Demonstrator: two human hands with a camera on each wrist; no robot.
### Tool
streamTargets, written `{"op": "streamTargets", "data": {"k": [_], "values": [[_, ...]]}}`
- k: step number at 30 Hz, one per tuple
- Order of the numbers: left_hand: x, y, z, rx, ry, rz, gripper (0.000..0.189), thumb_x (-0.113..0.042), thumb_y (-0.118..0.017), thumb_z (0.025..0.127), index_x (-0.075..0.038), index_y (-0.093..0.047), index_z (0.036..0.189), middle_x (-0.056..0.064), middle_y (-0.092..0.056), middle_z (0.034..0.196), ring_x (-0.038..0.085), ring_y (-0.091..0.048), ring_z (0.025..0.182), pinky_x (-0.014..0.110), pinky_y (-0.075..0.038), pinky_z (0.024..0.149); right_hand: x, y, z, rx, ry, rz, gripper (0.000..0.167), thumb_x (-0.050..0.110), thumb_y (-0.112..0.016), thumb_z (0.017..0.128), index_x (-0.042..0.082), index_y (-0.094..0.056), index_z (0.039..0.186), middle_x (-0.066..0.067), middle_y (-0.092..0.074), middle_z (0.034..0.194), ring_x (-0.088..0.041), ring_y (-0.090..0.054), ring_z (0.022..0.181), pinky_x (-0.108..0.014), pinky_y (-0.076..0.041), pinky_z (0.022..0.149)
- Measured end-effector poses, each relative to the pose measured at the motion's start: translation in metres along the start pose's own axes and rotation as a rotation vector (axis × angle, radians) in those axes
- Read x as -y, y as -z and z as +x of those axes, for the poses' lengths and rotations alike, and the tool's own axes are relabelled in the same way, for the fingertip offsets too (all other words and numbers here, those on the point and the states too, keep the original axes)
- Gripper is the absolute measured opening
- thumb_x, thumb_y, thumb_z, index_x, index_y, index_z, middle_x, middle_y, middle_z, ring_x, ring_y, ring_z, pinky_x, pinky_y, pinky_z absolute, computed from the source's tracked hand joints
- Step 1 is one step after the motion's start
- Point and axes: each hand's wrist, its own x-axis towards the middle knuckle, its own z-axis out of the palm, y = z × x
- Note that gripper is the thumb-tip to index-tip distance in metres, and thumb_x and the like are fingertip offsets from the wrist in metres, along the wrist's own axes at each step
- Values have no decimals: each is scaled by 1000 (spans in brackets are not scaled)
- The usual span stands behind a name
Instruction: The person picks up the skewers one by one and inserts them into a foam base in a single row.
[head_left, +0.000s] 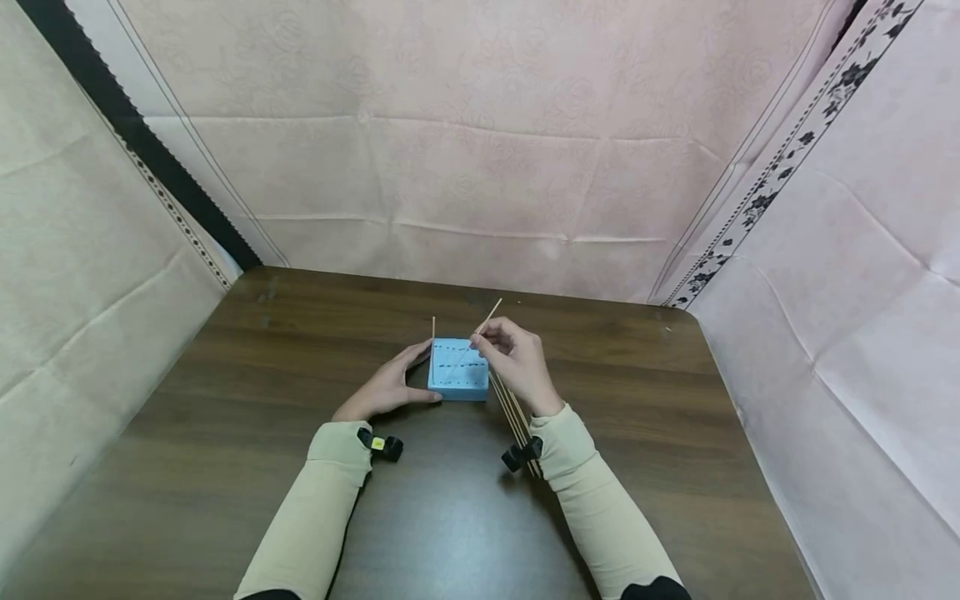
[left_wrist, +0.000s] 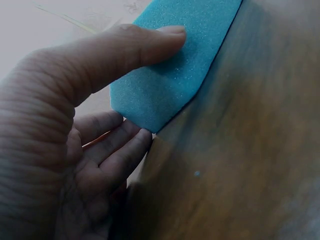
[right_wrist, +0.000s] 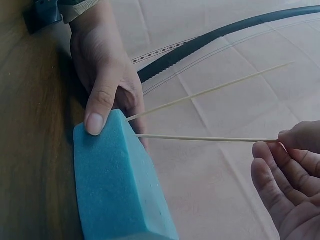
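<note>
Blue block [head_left: 459,371] gripped at its left side by left hand [head_left: 390,387], right hand [head_left: 519,360] above, pinching thin stick [right_wrist: 210,139]

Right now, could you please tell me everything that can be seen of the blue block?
The blue block is box-shaped and looks like foam, with rows of small dark marks across its upper face. It sits on the brown table. The left hand steadies it, thumb on the near side. One thin stick stands near its left edge; a second stick, pinched by the right hand, meets its upper face.
</note>
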Motion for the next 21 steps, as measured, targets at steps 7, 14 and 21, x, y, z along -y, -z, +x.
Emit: {"op": "streamTargets", "data": {"k": [7,14,21], "values": [[-1,-1,0,4,6,6,109,-62,-84,71,-38,-24,159,0,-28,163,29,-22,150,63,-21,115,-3,-4,3,-2,12,47,6,21,-68,98,16,-68,102,1,-72,95,-39,-70,91,-30,-59,76],[0,-1,0,6,16,-2,109,-62,-84,71,-39,-24,159,0,-27,164,29,-22,150,64,-21,115,-3,-2,2,-8,-6,37,7,21,-68,98,15,-68,101,-1,-72,95,-40,-70,91,-30,-59,77],[-1,0,1,3,-4,-5,108,-60,-85,72,-37,-25,159,1,-28,163,29,-23,150,63,-21,115,-2,-7,3,7,34,16,9,22,-69,98,14,-69,102,-1,-73,93,-35,-71,86,-30,-59,75]]}}
